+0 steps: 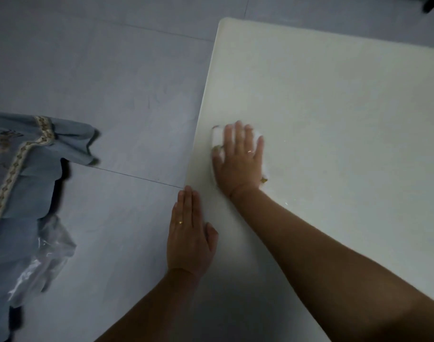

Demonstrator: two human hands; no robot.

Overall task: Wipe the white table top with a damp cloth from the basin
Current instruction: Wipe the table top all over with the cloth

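Blue fabric with patterned trim fills the frame's left edge, with clear plastic below it, over grey floor tiles. At lower centre my left hand lies flat on the table's left edge, fingers straight and together, holding nothing. Just right and higher, my right hand presses flat, fingers spread, on the white cloth, near that edge of the white table top. I judge this the wiping step. The next move calls for sweeping rightward across the bare surface. No basin shows.

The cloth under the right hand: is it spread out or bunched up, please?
Bunched up: the cloth shows only as a small wad around the flat right hand.
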